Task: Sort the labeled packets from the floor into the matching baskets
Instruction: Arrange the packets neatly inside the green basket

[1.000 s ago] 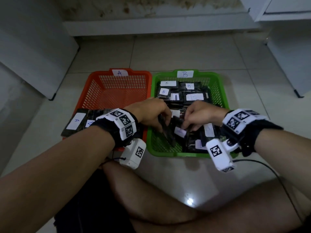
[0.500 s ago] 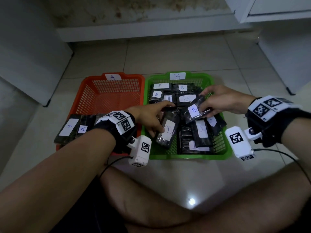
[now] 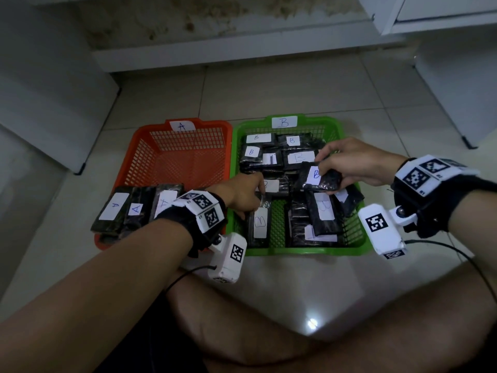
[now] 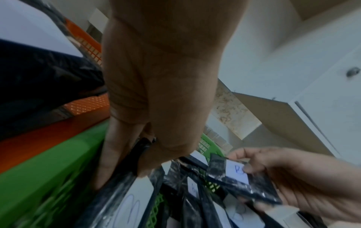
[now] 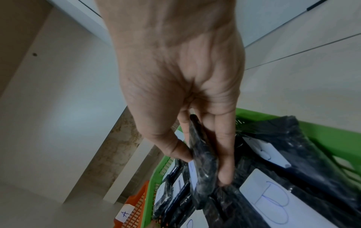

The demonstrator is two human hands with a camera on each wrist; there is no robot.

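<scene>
While the head view looked down over crossed legs at two baskets on the tiled floor [image 3: 282,84], the right hand [image 3: 355,164] pinched a black B-labelled packet [image 3: 320,180] just above the green basket [image 3: 306,251], which carries a B tag on its far rim. The left hand [image 3: 239,193] reached over the near left of that basket and gripped the top edge of another B packet [image 3: 258,224] lying against the basket's left wall. The orange basket [image 3: 172,154], tagged A, stood touching the green one on the left; several A-labelled packets [image 3: 126,211] sat stacked at its near end, partly hidden by the left forearm.

In the left wrist view, the left hand's fingers [image 4: 109,157] curled round the dark packet's edge beside the green wall, and the right hand showed at lower right with its packet's label facing up.

In the right wrist view, thumb and fingers [image 5: 224,162] clamped the crinkled black plastic over the heap of B packets.

The risks, as I judged them: the slick wrapping could slip from so light a pinch, and the packets already lay crowded and overlapping, so a dropped one might slide onto the rim or hide another's label. The two hands worked close together over one basket and could knock each other. White cabinets stood well apart at the right.
</scene>
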